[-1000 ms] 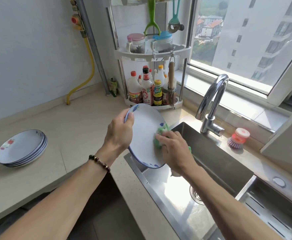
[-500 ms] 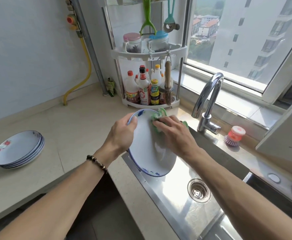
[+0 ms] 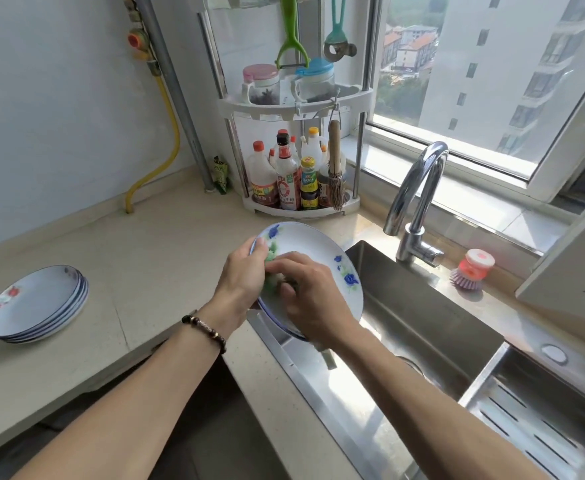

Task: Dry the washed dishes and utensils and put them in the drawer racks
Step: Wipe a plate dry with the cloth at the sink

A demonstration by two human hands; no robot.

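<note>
While the plate is being dried, this is how the kitchen scene lies.
Plate: a white plate [image 3: 313, 249] with blue flowers is held over the near left corner of the steel sink [image 3: 422, 327], likely so drips fall into the basin.
Left hand [image 3: 241, 284]: grips the plate's left rim, thumb on the face, steadying it.
Right hand [image 3: 313, 296]: fingers curl round a green cloth [image 3: 271, 268], pressing it onto the plate's face.
Stack: four or so plates [image 3: 36, 303] sit well apart on the counter [image 3: 152, 258], probably dried and awaiting the racks.
Change: the plate now tilts flatter, and the cloth has moved to its left edge.
</note>
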